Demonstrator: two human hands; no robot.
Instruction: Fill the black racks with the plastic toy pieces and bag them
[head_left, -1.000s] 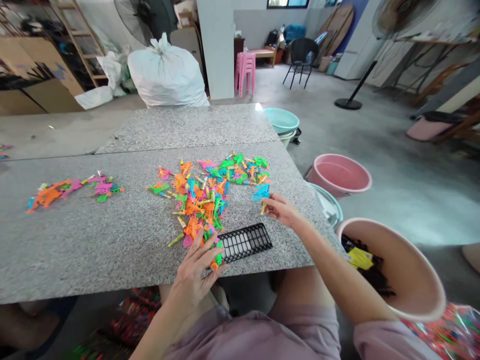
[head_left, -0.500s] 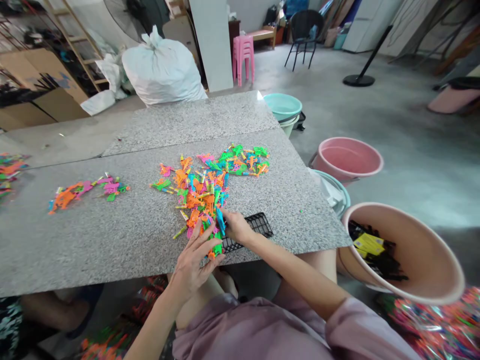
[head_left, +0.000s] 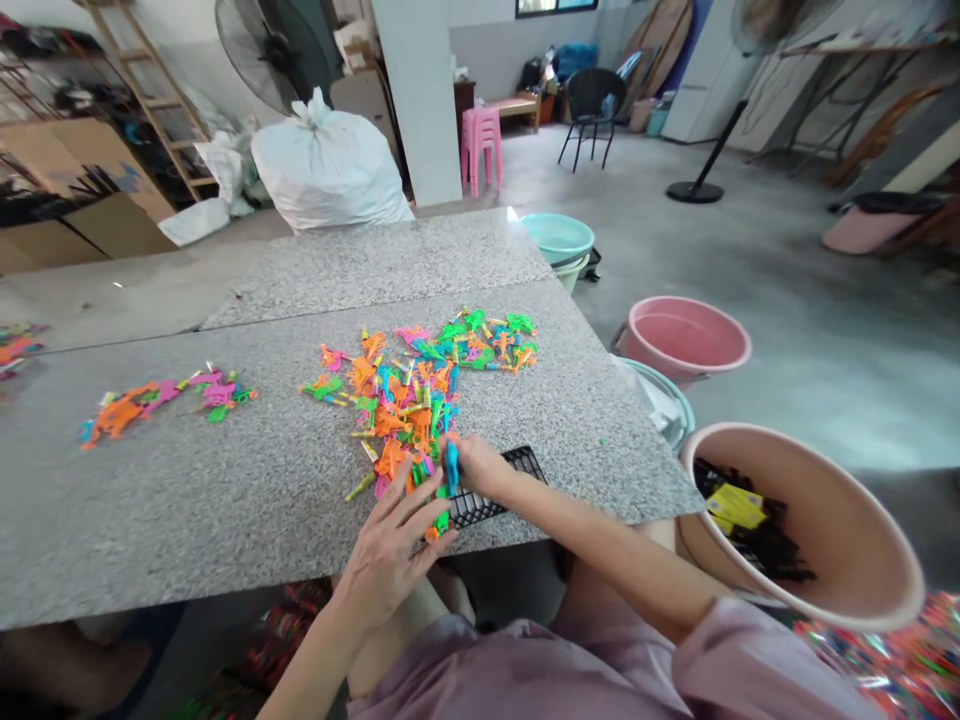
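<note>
Bare hands at the near edge of a speckled stone surface (head_left: 585, 410). The right hand (head_left: 484, 466) has its grip closed on a blue piece (head_left: 451, 468), upright just beside the left hand's fingers; the right fingertips are largely hidden. The left hand (head_left: 390, 535), fingers extended and thumb apart, lies over the near end of a heap of coloured plastic pieces (head_left: 394, 400); whether its grip has hold of any piece cannot be told. A green piece (head_left: 442, 512) shows between its thumb and fingers. The right hand and forearm cover part of a black openwork tray (head_left: 476, 510). Overlap obscures individual shapes in the heap. At the left margin, a further cluster (head_left: 19, 348) is blurred and cut off by the frame.
</note>
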